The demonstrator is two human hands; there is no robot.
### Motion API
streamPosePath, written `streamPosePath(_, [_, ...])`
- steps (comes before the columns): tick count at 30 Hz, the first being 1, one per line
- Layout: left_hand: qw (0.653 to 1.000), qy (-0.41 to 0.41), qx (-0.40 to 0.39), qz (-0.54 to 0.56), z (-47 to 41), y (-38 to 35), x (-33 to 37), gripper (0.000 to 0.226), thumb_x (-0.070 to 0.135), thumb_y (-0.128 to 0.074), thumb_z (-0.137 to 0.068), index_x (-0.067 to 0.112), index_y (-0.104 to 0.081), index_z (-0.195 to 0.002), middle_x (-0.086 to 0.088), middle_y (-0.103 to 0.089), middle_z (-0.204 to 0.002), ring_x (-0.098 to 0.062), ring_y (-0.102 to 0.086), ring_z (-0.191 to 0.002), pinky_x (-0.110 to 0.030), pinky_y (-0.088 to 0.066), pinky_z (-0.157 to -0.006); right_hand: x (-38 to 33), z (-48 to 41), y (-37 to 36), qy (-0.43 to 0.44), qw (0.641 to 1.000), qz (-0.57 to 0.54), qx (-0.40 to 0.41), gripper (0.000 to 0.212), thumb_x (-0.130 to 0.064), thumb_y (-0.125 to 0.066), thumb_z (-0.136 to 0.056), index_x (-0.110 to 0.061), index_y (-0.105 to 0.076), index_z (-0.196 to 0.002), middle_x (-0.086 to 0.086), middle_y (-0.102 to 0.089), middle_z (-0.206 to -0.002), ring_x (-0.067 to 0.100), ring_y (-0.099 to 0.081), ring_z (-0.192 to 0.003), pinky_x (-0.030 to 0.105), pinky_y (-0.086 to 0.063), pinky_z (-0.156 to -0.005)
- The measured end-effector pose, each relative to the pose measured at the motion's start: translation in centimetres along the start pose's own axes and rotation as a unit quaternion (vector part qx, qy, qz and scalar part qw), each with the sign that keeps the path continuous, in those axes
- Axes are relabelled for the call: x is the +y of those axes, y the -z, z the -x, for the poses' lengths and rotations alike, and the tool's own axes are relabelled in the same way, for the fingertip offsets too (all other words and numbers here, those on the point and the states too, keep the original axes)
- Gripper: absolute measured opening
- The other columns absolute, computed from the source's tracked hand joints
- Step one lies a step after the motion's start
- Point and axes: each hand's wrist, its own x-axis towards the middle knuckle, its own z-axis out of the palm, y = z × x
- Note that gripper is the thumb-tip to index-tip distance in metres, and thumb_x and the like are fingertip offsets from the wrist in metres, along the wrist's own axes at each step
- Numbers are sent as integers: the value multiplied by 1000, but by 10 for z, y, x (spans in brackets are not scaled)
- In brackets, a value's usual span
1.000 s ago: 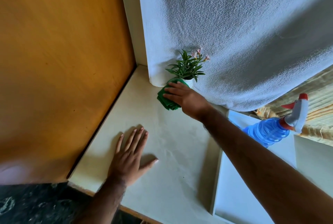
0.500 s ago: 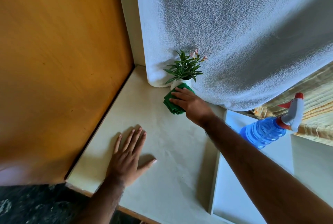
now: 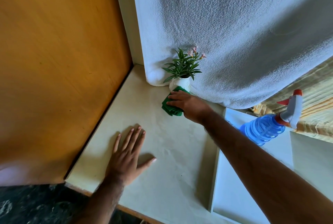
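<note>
My right hand (image 3: 189,103) presses a folded green cloth (image 3: 169,108) flat onto the cream shelf top (image 3: 173,151), with straight fingers over it. The cloth lies right against the base of a small white pot (image 3: 181,83) holding a green plant with pink flowers (image 3: 183,65). My left hand (image 3: 126,155) rests palm down on the shelf nearer to me, fingers spread, holding nothing.
A white towel-like curtain (image 3: 234,34) hangs behind the plant. An orange wooden panel (image 3: 54,61) walls the left side. A blue spray bottle (image 3: 264,130) with a white and red trigger lies to the right on a lower white ledge (image 3: 234,196).
My right hand slid the green cloth a little to the right, along the foot of the pot. My left hand stayed where it was.
</note>
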Motion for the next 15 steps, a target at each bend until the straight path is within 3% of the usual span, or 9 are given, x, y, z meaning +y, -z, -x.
streamPosePath(3, [1000,1,-2,1,0,1,0,106,89,-28,-85,18,-10,-162,-7,-12,-172,-26,-12,-158,-62,-21,-123,-3,-1,-1,5,1000,-15,3,58,23,-64,-66,-2,-73,-118,17,-69,-124,39,-61,-120,43,-39,-106])
streamPosePath(7, [1000,1,4,-2,0,0,0,106,89,-27,-85,18,-9,-162,-7,-11,-172,-26,-11,-158,-62,-20,-124,1,-8,4,-24,998,-35,40,61,19,-53,-69,-4,-71,-122,16,-65,-132,37,-54,-129,46,-36,-112])
streamPosePath(10, [1000,-2,7,4,0,0,0,106,88,-28,-86,18,-10,-162,-7,-12,-172,-25,-12,-158,-62,-20,-124,3,-1,-3,-38,997,-59,17,57,24,-62,-71,-4,-72,-121,16,-66,-130,35,-56,-127,39,-37,-112])
streamPosePath(13, [1000,-1,7,3,0,0,1,106,88,-29,-86,18,-10,-162,-6,-12,-172,-25,-12,-158,-62,-20,-124,-2,8,-11,-25,998,-58,-6,57,26,-64,-71,-3,-72,-119,16,-67,-127,37,-58,-125,48,-46,-106])
streamPosePath(15, [1000,0,8,3,1,0,0,106,88,-29,-86,18,-11,-162,-7,-12,-172,-25,-13,-158,-62,-21,-124,-3,6,-9,-20,999,-40,15,61,26,-61,-68,-4,-71,-121,16,-66,-129,37,-56,-126,47,-41,-110])
